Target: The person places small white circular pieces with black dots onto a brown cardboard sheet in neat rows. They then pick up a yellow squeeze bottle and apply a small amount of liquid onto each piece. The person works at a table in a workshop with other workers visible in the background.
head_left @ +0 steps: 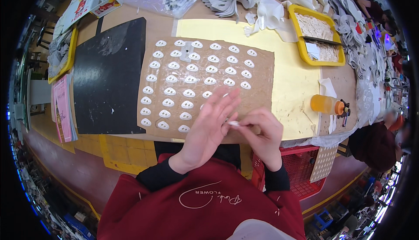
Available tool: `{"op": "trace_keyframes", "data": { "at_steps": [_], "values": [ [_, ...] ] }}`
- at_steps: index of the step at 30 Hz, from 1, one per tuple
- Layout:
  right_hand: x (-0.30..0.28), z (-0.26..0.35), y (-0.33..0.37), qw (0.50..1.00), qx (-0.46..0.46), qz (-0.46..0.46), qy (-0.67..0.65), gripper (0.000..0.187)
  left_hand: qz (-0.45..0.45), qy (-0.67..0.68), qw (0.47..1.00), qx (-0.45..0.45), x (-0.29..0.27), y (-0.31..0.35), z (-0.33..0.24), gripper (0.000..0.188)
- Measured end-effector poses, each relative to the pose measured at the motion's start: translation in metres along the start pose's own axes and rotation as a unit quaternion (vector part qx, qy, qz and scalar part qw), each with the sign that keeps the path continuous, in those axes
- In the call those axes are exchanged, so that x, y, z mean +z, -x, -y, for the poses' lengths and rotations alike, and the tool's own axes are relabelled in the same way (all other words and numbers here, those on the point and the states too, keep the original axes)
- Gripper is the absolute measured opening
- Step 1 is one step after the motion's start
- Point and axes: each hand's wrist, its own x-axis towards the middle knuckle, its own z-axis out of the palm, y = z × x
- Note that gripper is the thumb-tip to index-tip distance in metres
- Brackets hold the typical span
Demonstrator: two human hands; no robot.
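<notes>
The person in the dark red garment [200, 209] is leaning over the table, and both hands are working close together above the near edge of a brown board [262, 65]. The right hand [262, 131] is pinching a small white piece [234, 123] between the thumb and the fingertips; the other fingers are curling behind. The left hand [209, 120] is standing open just beside it, its fingers stretching out and lying near to one another, the palm turning toward the right hand. I cannot tell if the left thumb is touching the piece.

On the brown board many white pieces [211, 69] are lying in rows, well apart from one another, each having a rounded triangular shape with two dark holes. The left hand is covering a part of the lower rows. The board is resting partly over a pale yellow sheet [292, 109].

To its left a black board [109, 78] is lying, and farther left a pink booklet [63, 109]. At the far right a yellow tray [298, 35] is holding many pale pieces, and nearer, an orange bottle [323, 104] is lying on its side. Below the table edge a red crate [301, 187] is standing.
</notes>
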Motion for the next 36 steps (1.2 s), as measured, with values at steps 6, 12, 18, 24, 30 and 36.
{"op": "trace_keyframes", "data": {
  "at_steps": [6,12,18,24,30,36],
  "values": [
    [-0.011,-0.007,0.000,0.990,-0.127,-0.007,0.067,0.017,-0.009,-0.177,0.981,-0.074,-0.015,-0.003,0.001,0.022],
    [-0.006,-0.005,0.011,0.997,0.048,-0.012,-0.051,0.019,-0.041,-0.242,0.969,-0.003,-0.010,-0.001,0.007,0.016],
    [-0.005,-0.016,0.002,0.977,0.192,-0.071,-0.061,0.010,-0.066,-0.437,0.882,0.161,-0.005,-0.007,0.009,0.018],
    [-0.006,-0.033,-0.017,0.984,0.173,-0.021,0.026,0.008,0.016,-0.669,0.706,0.231,-0.016,-0.010,0.003,0.023],
    [-0.002,-0.041,-0.019,0.990,0.068,-0.025,0.125,0.010,0.037,-0.759,0.603,0.243,-0.011,-0.015,0.012,0.035],
    [0.000,-0.037,-0.020,0.980,0.055,-0.049,0.185,0.010,0.037,-0.780,0.578,0.235,-0.006,-0.018,0.014,0.044]
  ]
}}
